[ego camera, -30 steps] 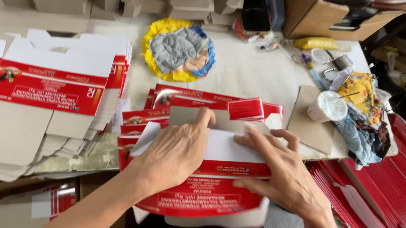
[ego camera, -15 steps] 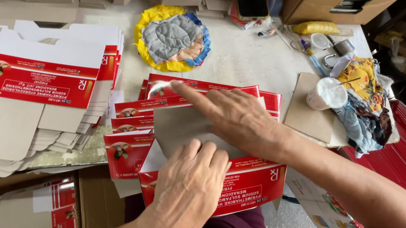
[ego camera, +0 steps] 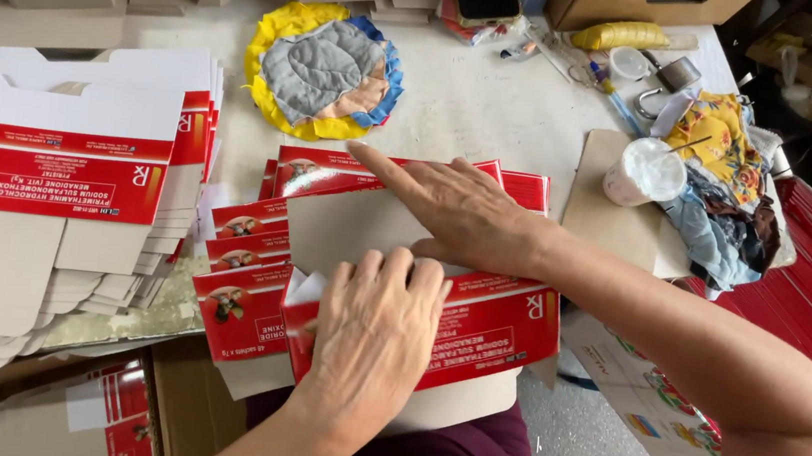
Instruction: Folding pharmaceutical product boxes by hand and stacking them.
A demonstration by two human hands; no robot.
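My left hand (ego camera: 378, 326) lies flat, fingers together, palm down on the red and white flat carton (ego camera: 476, 331) at the near table edge, gripping nothing. Just beyond, my right hand (ego camera: 458, 208) reaches across, fingers spread wide, pressing the carton's grey folded flap (ego camera: 346, 227). More red cartons (ego camera: 241, 271) are fanned beneath to the left. Farther left sits a tall stack of blanks (ego camera: 58, 191); beyond, a yellow and blue cloth pad (ego camera: 327, 69)
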